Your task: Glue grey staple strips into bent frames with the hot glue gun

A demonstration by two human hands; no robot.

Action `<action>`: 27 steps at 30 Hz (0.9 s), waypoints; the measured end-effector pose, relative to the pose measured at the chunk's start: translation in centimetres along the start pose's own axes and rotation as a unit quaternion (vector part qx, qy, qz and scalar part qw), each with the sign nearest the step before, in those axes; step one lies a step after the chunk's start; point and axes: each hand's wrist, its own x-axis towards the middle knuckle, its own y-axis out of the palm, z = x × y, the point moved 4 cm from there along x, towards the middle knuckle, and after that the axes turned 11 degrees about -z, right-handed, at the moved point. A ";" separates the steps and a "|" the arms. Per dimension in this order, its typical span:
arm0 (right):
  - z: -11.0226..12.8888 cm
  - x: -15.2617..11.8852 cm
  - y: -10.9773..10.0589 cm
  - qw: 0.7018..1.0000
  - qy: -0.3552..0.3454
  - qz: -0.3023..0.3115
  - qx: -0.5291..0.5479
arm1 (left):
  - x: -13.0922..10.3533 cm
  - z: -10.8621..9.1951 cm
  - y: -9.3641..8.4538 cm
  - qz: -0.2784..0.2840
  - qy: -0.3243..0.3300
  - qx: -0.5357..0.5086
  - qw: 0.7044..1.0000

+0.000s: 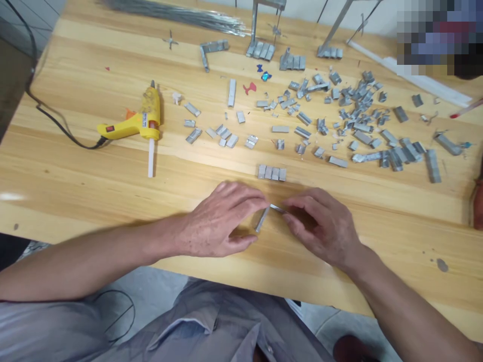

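A thin grey metal strip bent into an angle (262,218) lies at the front of the wooden table, between both hands. My left hand (222,221) spans one leg of it, fingertips at the corner and thumb by the lower end. The other leg's end sits between the thumb and index finger of my right hand (326,223), pinched there. Just beyond the hands is a row of small grey blocks (272,173) set side by side.
A yellow glue gun (130,123) with its black cord lies at left. Many loose grey metal pieces (358,100) spread over the right half. Behind them are a bundle of wires (181,17), small upright frames (260,48), and a white strip (415,75). Another person, blurred, is at the upper right.
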 end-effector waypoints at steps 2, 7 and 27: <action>0.1 0.1 0.1 1.000 -0.006 0.000 0.001 | 0.0 -0.1 0.0 0.003 0.001 0.001 1.000; 0.3 0.2 0.2 1.000 -0.016 -0.003 -0.003 | 0.0 -0.4 0.0 0.004 0.021 0.025 0.999; 0.3 0.2 0.7 1.000 -0.016 0.013 -0.005 | -0.1 -0.4 0.5 0.004 0.028 0.048 0.998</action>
